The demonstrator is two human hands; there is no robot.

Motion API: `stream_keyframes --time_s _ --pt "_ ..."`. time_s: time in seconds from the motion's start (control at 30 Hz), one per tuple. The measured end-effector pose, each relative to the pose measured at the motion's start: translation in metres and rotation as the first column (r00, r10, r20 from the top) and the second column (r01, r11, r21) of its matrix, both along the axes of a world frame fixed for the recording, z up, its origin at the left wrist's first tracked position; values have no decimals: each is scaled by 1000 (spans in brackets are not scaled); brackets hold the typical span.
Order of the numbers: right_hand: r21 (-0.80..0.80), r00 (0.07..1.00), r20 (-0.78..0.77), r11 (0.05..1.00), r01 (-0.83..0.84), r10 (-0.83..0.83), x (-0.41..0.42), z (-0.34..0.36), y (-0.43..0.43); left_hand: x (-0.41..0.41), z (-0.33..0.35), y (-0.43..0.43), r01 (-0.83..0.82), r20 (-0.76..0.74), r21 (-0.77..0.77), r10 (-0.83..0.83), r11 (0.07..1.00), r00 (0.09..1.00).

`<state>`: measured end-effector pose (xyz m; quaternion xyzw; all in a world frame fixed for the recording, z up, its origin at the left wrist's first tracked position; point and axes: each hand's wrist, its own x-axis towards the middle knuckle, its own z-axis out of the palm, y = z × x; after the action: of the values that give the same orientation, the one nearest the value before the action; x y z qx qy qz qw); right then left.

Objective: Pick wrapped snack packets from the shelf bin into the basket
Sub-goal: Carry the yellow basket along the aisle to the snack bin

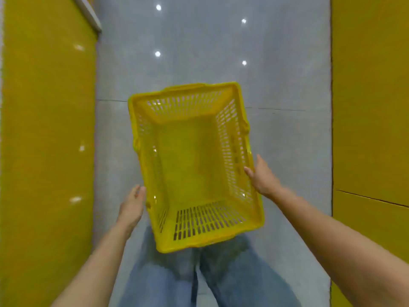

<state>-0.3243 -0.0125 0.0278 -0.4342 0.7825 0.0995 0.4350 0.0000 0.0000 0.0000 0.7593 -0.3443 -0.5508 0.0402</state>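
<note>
To the outside of the left hand, a glossy yellow panel (44,151) runs up the side of the aisle. It is probably the base of a shelf unit, though no bin or snack packets show anywhere. The left hand (132,204) is released, its fingers straight and lying flat against, or just beside, the outer left wall of the basket (205,242). It looks set there to steady that side rather than to grip it. The yellow slotted basket sits between the two hands, tilted, with nothing inside. Its near end is over the person's jeans (232,273) and its far end is over the grey tiled floor (199,52). I cannot tell whether it rests on something or is carried by the palms alone. The right hand (263,178) is also uncurled. Its fingers lie straight along the outside of the right wall and the thumb lies at the rim, which would clamp the basket against the other palm. Beyond the right hand stands another yellow panel (371,107). By my reading the picking has not begun, and the basket is only being positioned.
</note>
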Motion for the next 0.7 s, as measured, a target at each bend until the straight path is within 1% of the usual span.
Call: stream_keyframes --time_s 0.03,0.07,0.17,0.27,0.33,0.4,0.43,0.47,0.5,0.53,0.57,0.6,0.67,0.7 --pt "-40 998 22 998 53 -52 2 -12 2 -5 -11 -2 -45 -25 -8 45 999 999" --pt "-73 994 31 991 108 -106 3 -20 4 -7 -20 -4 -69 -12 -34 69 997 998" --pt "-137 980 -22 972 192 -196 5 -34 13 -12 -34 -15 -110 83 -116 120 987 989" --pt "-99 977 -28 973 207 -211 17 -34 21 0 -32 -23 -98 123 -226 128 969 984" --pt "-29 971 30 971 237 -236 34 -29 27 11 -27 -37 -99 120 -277 137 956 983" --pt "64 963 105 969 240 -246 54 -19 26 22 -21 -53 -100 76 -289 127 952 989" --pt "126 971 110 972 197 -212 61 -14 22 27 -16 -60 -90 60 -285 111 954 992" --pt "208 994 72 976 64 -80 65 -8 16 32 -12 -66 -83 58 -285 104 955 993" --pt "281 989 2 949 -145 151 68 0 7 36 -6 -70 -80 71 -291 105 953 992" --pt "304 926 -84 894 -328 368 72 8 -4 40 2 -72 -83 104 -308 120 948 987" --pt "274 849 -158 849 -452 504 76 16 -17 42 11 -71 -97 136 -339 151 936 979" --pt "189 804 -215 832 -522 554 78 21 -33 42 19 -68 -121 163 -378 194 918 967" --pt "-34 795 -262 818 -575 548 82 26 -66 40 31 -52 -182 189 -415 280 891 941" --pt "-130 794 -244 792 -596 557 82 26 -82 38 34 -41 -219 195 -405 318 888 928"
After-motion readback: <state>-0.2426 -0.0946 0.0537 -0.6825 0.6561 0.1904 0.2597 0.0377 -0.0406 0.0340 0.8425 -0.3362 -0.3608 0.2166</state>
